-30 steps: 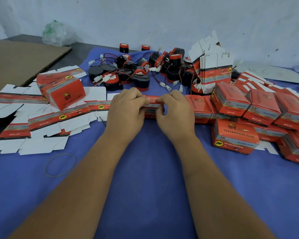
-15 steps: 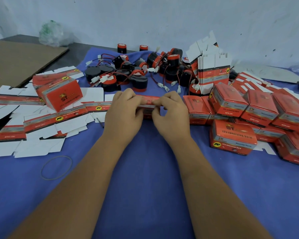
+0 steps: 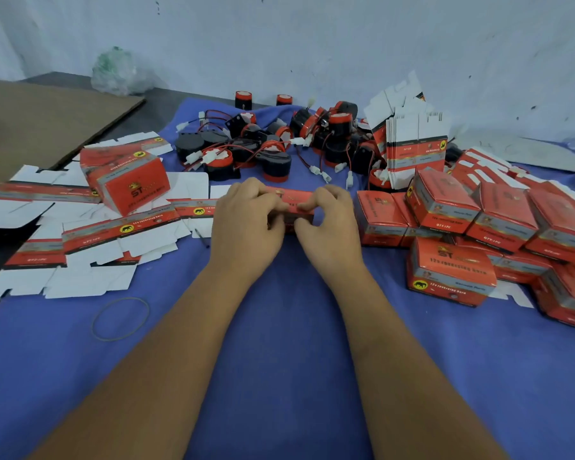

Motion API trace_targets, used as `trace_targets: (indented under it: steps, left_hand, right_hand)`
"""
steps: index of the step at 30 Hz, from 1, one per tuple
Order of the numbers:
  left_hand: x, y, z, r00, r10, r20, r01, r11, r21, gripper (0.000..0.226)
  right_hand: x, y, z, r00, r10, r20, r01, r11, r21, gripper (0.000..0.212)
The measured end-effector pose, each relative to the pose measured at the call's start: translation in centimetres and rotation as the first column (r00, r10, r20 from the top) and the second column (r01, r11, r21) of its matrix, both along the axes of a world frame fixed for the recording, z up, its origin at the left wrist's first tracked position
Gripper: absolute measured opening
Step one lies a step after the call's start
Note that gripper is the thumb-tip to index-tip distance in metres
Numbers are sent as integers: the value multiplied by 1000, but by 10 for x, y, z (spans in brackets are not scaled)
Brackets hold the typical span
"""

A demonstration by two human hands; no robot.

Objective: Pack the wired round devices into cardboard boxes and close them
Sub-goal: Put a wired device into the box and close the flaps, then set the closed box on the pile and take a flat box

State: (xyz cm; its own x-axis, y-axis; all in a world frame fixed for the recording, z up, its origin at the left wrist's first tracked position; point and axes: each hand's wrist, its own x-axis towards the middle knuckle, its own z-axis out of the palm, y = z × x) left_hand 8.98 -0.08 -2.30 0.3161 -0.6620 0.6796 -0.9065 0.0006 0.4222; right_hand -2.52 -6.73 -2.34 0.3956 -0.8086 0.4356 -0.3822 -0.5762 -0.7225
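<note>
A small red cardboard box [image 3: 294, 202] sits on the blue cloth at the centre. My left hand [image 3: 246, 224] grips its left side, fingers curled over the top flap. My right hand [image 3: 329, 224] grips its right side, fingertips pinching the top edge. Most of the box is hidden behind my hands. Behind it lies a heap of black and red round devices [image 3: 273, 151] with red wires and white plugs.
Closed red boxes [image 3: 452, 270] are piled at the right. One closed box [image 3: 127, 180] rests on flat unfolded cartons [image 3: 90, 247] at the left. A stack of flat cartons [image 3: 415, 144] stands upright behind. A rubber band [image 3: 120, 318] lies on the cloth [image 3: 279, 327].
My fingers have shifted on the box's top flap, and both hands sit slightly closer together over it. The box stays in the same place.
</note>
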Motion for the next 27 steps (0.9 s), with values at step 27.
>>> trace_targets:
  steps: [27]
  left_hand:
    - [127,35,27,913,289,-287,-173,912,371,43]
  right_hand:
    - [12,17,-1,915,220,-338,-273,955,-115,37]
